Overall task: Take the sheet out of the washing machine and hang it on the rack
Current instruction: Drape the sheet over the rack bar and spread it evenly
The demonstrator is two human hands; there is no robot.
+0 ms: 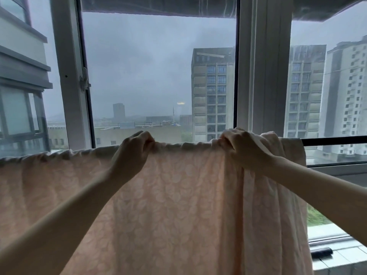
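A white window frame (258,66) rises at 1 o'clock behind the hands, and a second slanted post at 10 o'clock carries a metal latch (84,80). Through the glass a grey tower block (212,92) stands at 1 o'clock under a hazy, overcast sky, with lower roofs far off at 12 o'clock.

The sheet (178,195) hangs over the rack bar (333,140) and covers the whole lower half of the view, hiding the bar except for a bare dark stretch at 3 o'clock. The left hand (135,153) grips the top fold near centre, its fingers (145,136) curled over the edge and pinching the cloth. The right hand (244,147) does the same just toward 2 o'clock, its fingers (226,138) closed on a bunched part of the fold. Between the hands the top edge runs nearly straight.

The cloth is pale pink, thin enough to glow with daylight, with a woven pattern of rounded leaf-like shapes. It lies fairly flat toward 9 o'clock and gathers into long vertical folds below the right hand. The bar is slim and black.

At 4 o'clock a pale tiled sill (347,257) shows beside the sheet, with a small dark object (321,251) lying on it; what it is cannot be told.
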